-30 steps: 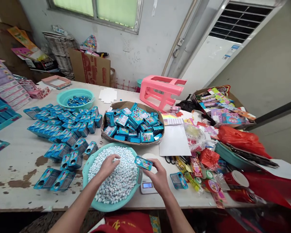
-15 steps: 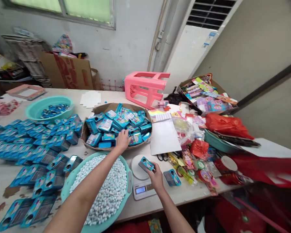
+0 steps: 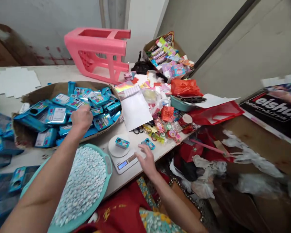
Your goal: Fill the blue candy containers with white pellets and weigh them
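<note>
My left hand [image 3: 81, 117] is closed over the cardboard box [image 3: 19, 132] heaped with blue cartons [image 3: 57, 116]; what its fingers hold, if anything, is hidden. One blue tin [image 3: 122, 142] lies on the round plate of the white scale [image 3: 129, 163], whose display is lit. Just right of the scale is my right hand [image 3: 146, 159], fingers apart and holding nothing. Its fingertips are near a second blue tin [image 3: 148, 143] on the table. Below my left forearm, a teal basin [image 3: 108, 168] contains many pale blue and white pellets [image 3: 83, 178].
A pink plastic stool [image 3: 99, 48] lies on its side at the back. White paper [image 3: 135, 110], scissors [image 3: 138, 130] and small packets crowd the middle right. Behind them stands a box of colourful packages [image 3: 167, 58]. Bags hang beyond the table's right edge.
The view has swung right. The blue tin from my right hand now rests on the scale, and that hand has opened and moved off it toward the other tin.
</note>
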Tool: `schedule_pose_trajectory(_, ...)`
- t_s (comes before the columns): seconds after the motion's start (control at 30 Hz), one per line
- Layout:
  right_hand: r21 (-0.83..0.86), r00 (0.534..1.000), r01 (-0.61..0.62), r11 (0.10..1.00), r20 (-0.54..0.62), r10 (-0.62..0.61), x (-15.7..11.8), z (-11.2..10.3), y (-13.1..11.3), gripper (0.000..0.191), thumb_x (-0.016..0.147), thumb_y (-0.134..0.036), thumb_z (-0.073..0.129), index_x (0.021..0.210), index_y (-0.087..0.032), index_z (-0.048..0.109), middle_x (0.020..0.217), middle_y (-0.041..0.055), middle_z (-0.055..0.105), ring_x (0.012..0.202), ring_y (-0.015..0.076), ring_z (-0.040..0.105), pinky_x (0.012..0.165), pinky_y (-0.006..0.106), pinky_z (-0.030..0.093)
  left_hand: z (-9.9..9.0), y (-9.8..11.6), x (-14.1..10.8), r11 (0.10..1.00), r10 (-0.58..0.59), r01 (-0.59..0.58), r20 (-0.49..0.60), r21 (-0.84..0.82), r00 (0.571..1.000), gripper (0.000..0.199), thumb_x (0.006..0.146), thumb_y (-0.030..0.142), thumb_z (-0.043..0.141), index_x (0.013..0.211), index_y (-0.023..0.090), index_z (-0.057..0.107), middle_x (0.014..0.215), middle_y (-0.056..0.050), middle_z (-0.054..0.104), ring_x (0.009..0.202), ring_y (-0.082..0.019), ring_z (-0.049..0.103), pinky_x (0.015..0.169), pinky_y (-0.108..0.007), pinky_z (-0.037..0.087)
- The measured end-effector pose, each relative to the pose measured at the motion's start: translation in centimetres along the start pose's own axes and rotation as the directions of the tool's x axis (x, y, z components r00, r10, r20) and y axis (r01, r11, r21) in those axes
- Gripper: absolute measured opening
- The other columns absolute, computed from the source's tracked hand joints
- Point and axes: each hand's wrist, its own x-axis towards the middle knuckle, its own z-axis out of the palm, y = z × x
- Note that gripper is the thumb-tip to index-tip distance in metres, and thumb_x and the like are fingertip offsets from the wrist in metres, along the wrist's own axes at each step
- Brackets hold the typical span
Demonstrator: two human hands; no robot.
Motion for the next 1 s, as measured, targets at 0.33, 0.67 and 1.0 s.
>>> schedule_pose_trajectory(0.33, 0.161, 0.923, 0.290, 0.943, 0.215, -0.320, 4.8, 3.8, -10.2, 0.044, 0.073, -0.036, 0.073, 0.111, -0.024, 0.056, 0.105, 0.0042, 0.061, 0.100, 0.0200, 0.059, 0.089, 0.035, 0.048, -4.9, 1.7, -13.0, 0.677, 0.233, 0.040, 0.265, -0.735, 0.936, 0.024, 0.076, 0.025, 0.054, 0.095, 0.018, 0.069, 0.088, -0.003, 0.069, 0.076, -0.019, 0.062, 0.071, -0.029, 0.047)
schedule_pose_trajectory(0.67, 0.354, 0.969, -0.218, 0.909, -0.034, 0.246, 1.5, -0.6, -4.8, 0.045, 0.061, -0.037, 0.080, 0.097, -0.019, 0.058, 0.086, 0.0013, 0.066, 0.078, 0.0175, 0.062, 0.075, 0.034, 0.052, 0.0, -3.9, -16.8, 0.851, 0.001, 0.151, 0.290, -0.503, 0.957, 0.026, 0.085, 0.038, 0.048, 0.095, 0.021, 0.065, 0.100, -0.005, 0.066, 0.083, -0.020, 0.061, 0.076, -0.033, 0.046)
schedule_pose_trajectory(1.0, 0.135, 0.922, -0.335, 0.933, -0.156, 0.353, -2.7, -2.6, 2.7, 0.050, 0.061, -0.044, 0.076, 0.097, -0.017, 0.055, 0.083, 0.0015, 0.063, 0.072, 0.0165, 0.058, 0.071, 0.032, 0.049, 8.0, 5.0, -13.5, 0.856, 0.467, -0.309, 0.367, -0.414, 0.804, 0.048, 0.076, 0.015, 0.055, 0.123, 0.027, 0.050, 0.121, -0.008, 0.051, 0.106, -0.026, 0.050, 0.085, -0.037, 0.042)
